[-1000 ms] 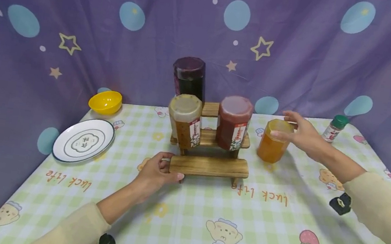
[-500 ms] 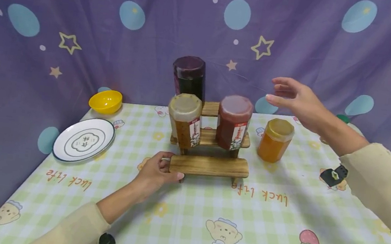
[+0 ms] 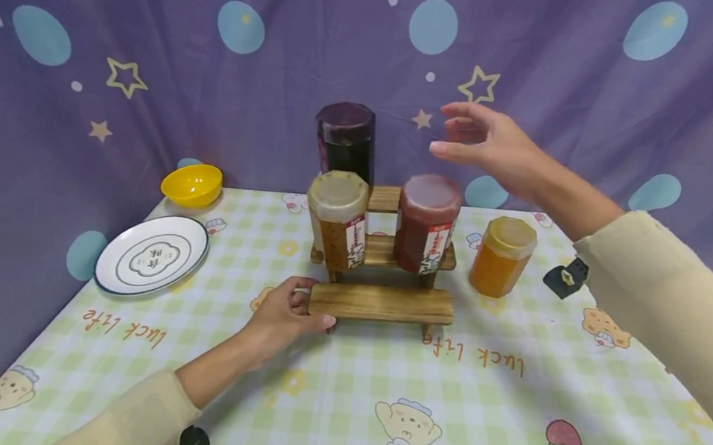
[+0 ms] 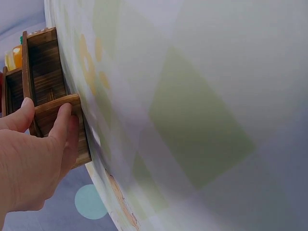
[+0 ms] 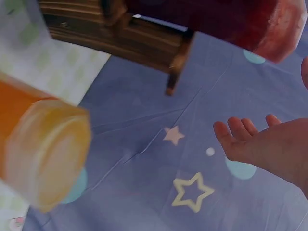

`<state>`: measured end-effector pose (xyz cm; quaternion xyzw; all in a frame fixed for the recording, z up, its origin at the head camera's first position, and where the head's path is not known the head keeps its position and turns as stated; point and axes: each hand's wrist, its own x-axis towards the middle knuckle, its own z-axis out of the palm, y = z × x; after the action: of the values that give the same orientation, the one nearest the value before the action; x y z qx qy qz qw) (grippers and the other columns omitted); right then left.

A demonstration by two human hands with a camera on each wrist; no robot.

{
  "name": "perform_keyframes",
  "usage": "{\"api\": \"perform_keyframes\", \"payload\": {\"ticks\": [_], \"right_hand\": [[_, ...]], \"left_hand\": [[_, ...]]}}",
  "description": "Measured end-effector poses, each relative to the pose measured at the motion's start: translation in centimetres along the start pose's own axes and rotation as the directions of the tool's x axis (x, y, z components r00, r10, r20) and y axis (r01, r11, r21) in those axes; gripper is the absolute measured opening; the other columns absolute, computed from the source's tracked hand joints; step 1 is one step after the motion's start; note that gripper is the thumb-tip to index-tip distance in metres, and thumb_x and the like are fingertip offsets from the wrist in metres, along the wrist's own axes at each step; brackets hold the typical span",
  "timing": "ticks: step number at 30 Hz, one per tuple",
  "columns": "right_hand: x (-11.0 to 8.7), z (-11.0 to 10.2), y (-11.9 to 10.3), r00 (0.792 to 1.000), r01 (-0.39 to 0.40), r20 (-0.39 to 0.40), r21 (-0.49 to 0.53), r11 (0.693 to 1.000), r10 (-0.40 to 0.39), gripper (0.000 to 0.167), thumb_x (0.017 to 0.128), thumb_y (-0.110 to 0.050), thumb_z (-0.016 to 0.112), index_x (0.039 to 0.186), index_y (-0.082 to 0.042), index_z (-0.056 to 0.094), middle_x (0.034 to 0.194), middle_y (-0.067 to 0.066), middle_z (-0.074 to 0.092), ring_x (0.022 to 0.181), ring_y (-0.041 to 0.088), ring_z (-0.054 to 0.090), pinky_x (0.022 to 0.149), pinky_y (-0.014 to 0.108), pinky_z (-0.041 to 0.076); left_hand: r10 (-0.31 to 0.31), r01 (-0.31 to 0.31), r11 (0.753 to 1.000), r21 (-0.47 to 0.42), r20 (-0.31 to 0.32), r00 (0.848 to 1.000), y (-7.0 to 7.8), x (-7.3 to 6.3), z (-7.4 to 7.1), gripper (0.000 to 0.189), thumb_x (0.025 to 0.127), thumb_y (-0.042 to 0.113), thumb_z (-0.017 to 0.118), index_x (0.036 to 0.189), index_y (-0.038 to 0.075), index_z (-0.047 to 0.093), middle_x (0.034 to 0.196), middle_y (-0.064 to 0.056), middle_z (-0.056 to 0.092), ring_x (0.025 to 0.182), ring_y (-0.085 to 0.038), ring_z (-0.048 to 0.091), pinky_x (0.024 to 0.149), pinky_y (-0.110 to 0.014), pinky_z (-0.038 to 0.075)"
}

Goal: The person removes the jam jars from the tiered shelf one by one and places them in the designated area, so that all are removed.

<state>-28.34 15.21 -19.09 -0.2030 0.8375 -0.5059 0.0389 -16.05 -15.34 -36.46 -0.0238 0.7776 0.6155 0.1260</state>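
In left hand (image 3: 282, 316), rack (image 3: 382, 302) crosswise; half-hidden rear step (image 3: 384, 199) seemingly parallel.

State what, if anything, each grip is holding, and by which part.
The left grip holds the three-tiered wooden rack by the left end of its lowest step. The right grip, in the air, holds nothing.

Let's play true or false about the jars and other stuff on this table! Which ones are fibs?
The left hand grips the wooden stand. True.
The right hand holds the orange jar. False: it holds nothing, and the jar stands on the tablecloth.
The red jar stands on the middle step. True.
The dark purple jar stands behind the amber jar. True.
The yellow bowl sits on the white plate. False: it's behind the plate.
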Motion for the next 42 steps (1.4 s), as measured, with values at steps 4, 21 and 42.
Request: {"api": "perform_keyframes", "payload": {"ticks": [4, 21, 42], "right_hand": [[1.0, 0.7, -1.2, 0.998, 0.043, 0.038, -0.002, 0.999, -0.043, 0.071, 0.086, -0.027, 0.073, 0.146, -0.011, 0.038, 0.144, 0.013, 0.042, 0.131, 0.027, 0.041, 0.108, 0.041, 0.034], [4.9, 3.3, -4.5, 0.959, 0.058, 0.281, -0.072, 0.996, -0.036, 0.083, 0.085, -0.026, 0.075, 0.152, -0.017, 0.027, 0.150, 0.009, 0.035, 0.133, 0.023, 0.041, 0.105, 0.036, 0.038], [6.5, 6.3, -6.0, 0.926, 0.062, 0.374, -0.003, 0.998, -0.056, 0.076, 0.088, -0.020, 0.071, 0.151, -0.016, 0.029, 0.132, 0.010, 0.047, 0.112, 0.020, 0.053, 0.089, 0.036, 0.049]], "left_hand": [[-0.002, 0.002, 1.000, -0.003, 0.001, 1.000, 0.0, 0.0, 0.0, 0.068, 0.081, 0.006, 0.077, 0.137, 0.010, 0.040, 0.102, -0.009, 0.053, 0.076, -0.017, 0.045, 0.074, -0.034, 0.048], [0.010, -0.009, 1.000, -0.014, 0.015, 1.000, 0.0, 0.0, -0.2, 0.067, 0.081, 0.006, 0.077, 0.137, 0.008, 0.039, 0.092, -0.006, 0.046, 0.072, -0.016, 0.041, 0.070, -0.032, 0.045], [0.007, -0.006, 1.000, -0.022, 0.018, 1.000, 0.0, -0.1, 0.0, 0.066, 0.081, 0.005, 0.077, 0.135, 0.008, 0.040, 0.091, -0.006, 0.046, 0.072, -0.016, 0.041, 0.072, -0.033, 0.045]]}}
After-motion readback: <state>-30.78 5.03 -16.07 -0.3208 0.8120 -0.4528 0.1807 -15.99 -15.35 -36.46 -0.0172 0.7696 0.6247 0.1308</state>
